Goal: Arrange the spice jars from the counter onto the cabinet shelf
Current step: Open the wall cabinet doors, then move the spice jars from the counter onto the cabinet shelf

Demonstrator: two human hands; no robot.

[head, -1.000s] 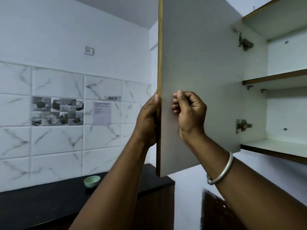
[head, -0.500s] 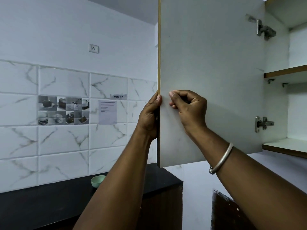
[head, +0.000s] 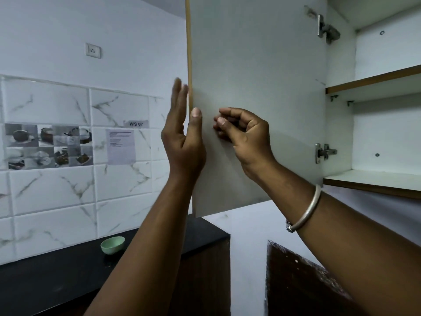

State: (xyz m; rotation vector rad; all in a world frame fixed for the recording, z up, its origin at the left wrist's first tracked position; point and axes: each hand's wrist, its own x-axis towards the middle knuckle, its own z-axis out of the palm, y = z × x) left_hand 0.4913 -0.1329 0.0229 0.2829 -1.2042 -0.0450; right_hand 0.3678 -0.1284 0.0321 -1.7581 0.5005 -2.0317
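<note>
1. On the worktop (head: pixel 57 281), in the stretch that shows, there are no spice jars. Where they sit I cannot tell. Only a green bowl (head: pixel 112 245) is visible there.
2. Handling is a guess, since none are seen. I'd expect them small, light and rigid, likely glass or hard plastic, so smooth-sided and breakable if dropped. Take each one round the body below the lid, not by the lid.
3. Pointing and long axis: cannot tell, as they are out of view. My judgement is they should go in upright, long axis vertical, lid up.
4. Target is the lower cabinet shelf (head: pixel 376 181), with an upper shelf (head: pixel 376 82) above it. No jars are on the parts shown.
5. Cabinet door (head: pixel 262 76) is swung wide, inner face toward the camera, hung on two hinges (head: pixel 324 152).
6. Left hand (head: pixel 182 142) has its fingers straight behind the door's free edge, slightly blurred. Its thumb (head: pixel 196 119) is on the inner face. The hand is released and grasps nothing.
7. Right hand (head: pixel 246 135) has its fingers curled, tips bunched near the door's inner face. It is loosely clenched and holds nothing visible. There is a bangle (head: pixel 305 213) on the wrist.
8. Step, as I judge it: the cabinet is accessible and no jar is picked yet.
</note>
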